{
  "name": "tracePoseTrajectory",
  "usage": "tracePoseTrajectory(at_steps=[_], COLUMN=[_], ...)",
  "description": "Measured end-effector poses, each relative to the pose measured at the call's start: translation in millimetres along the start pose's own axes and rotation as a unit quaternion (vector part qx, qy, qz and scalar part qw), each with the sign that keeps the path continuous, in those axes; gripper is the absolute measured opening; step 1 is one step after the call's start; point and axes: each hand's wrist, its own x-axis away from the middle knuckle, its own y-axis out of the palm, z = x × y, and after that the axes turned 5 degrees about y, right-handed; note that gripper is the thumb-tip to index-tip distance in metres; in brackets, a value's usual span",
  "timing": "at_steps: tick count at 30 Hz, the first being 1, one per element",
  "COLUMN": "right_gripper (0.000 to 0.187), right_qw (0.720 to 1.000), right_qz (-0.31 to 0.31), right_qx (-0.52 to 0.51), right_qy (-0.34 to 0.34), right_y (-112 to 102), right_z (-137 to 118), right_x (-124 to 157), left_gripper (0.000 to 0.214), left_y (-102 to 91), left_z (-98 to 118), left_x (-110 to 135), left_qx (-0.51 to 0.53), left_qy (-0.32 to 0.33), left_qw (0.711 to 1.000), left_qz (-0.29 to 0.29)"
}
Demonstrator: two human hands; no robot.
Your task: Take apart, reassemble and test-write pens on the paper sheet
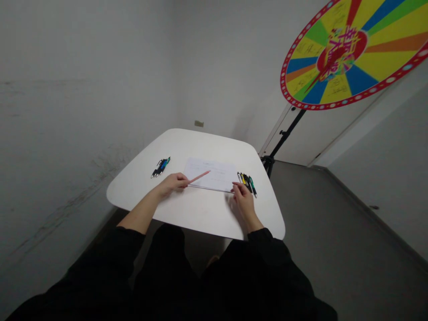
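My left hand (175,183) is closed on a slim pink pen or pencil (200,176), whose free end points right over the paper. A white sheet (214,174) with faint lines of print lies on the table, its near edge dark. My right hand (243,196) is at the sheet's near right corner, fingers loosely bent and apart; nothing shows between them, and I cannot tell if they touch the paper. Just beyond that hand lies a row of several pens (251,185), black, yellow and green, partly hidden by it.
Another group of several dark, blue and green pens (161,167) lies on the left of the white table (200,214). A colourful prize wheel (351,53) stands on a black stand (287,133) at the right. Walls are close at the left and behind.
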Motion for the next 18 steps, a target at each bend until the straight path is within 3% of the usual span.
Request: tracePoseTrajectory(at_steps=[4,7,13,18], right_gripper=[0.050,0.049,0.050,0.050], right_qw=[0.990,0.982,0.979,0.975], right_qz=[-0.061,-0.070,-0.037,-0.048], right_qx=[-0.117,-0.170,-0.198,-0.215], right_qy=[0.038,0.038,0.022,0.019], right_y=[52,75,95,103], right_z=[-13,-18,-14,-11], right_x=[9,12,15,14], left_gripper=[0.033,0.032,0.028,0.020], left_y=[22.4,28.8,31.5,34.1], left_z=[-6,-8,-14,-19], left_x=[9,14,14,14], left_qx=[0.019,-0.012,-0.034,-0.034], left_qy=[0.007,0.040,0.065,0.076], left_qw=[1.000,0.999,0.997,0.996], left_qz=[-0.021,-0.024,-0.003,-0.016])
